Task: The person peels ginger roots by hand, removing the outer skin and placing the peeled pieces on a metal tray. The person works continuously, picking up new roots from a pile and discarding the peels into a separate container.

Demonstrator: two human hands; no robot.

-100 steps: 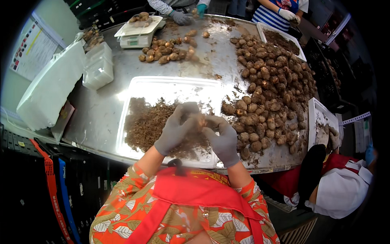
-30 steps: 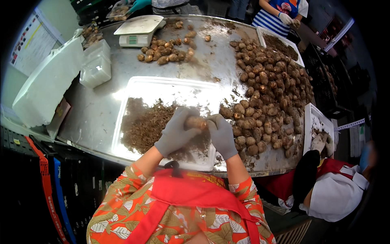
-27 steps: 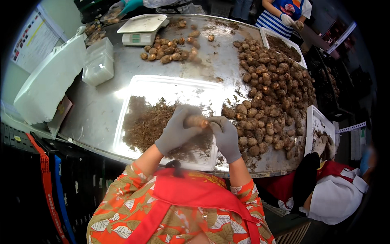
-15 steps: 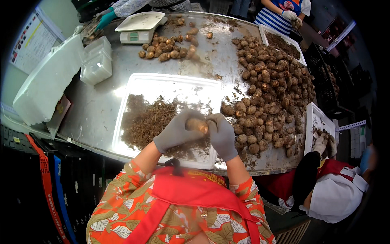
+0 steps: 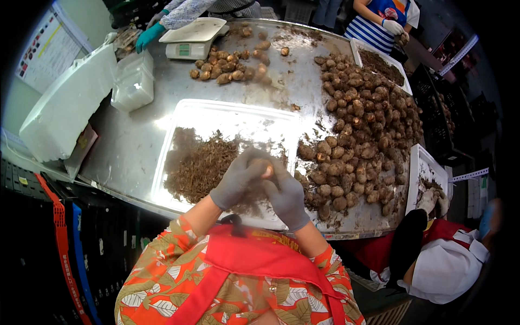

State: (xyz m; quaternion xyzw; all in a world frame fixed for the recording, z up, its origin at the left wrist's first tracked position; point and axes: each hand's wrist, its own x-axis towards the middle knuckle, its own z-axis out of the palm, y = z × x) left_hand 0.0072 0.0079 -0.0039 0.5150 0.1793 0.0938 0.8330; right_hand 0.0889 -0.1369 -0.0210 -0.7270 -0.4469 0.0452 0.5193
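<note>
Tuber (image 5: 264, 169), brown with a paler, pinkish end, is held above the right half of the white tray (image 5: 225, 115) in the head view, the only view. The gloved left hand (image 5: 238, 181) is curled most of the way closed around its body. The gloved right hand (image 5: 286, 196) has its fingers bent close against the tuber from the other side; blur and overlap hide whether they pinch it or only rest on it.

Brown fibrous scraps (image 5: 197, 165) cover much of the tray's left half. Just right of the tray spreads a large heap of rough brown tubers (image 5: 374, 116); beyond its far edge lie a smaller pile (image 5: 227, 67) and a white scale (image 5: 188, 43).

The tuber should handle as firm, stiff and fairly light, small enough for one palm. Its skin is probably rough enough to grip, though loose fibres or a bared, perhaps moist end could slip under a glove. Best hold: around the thick middle, leaving the ends free; a hard squeeze might bruise bared flesh.
</note>
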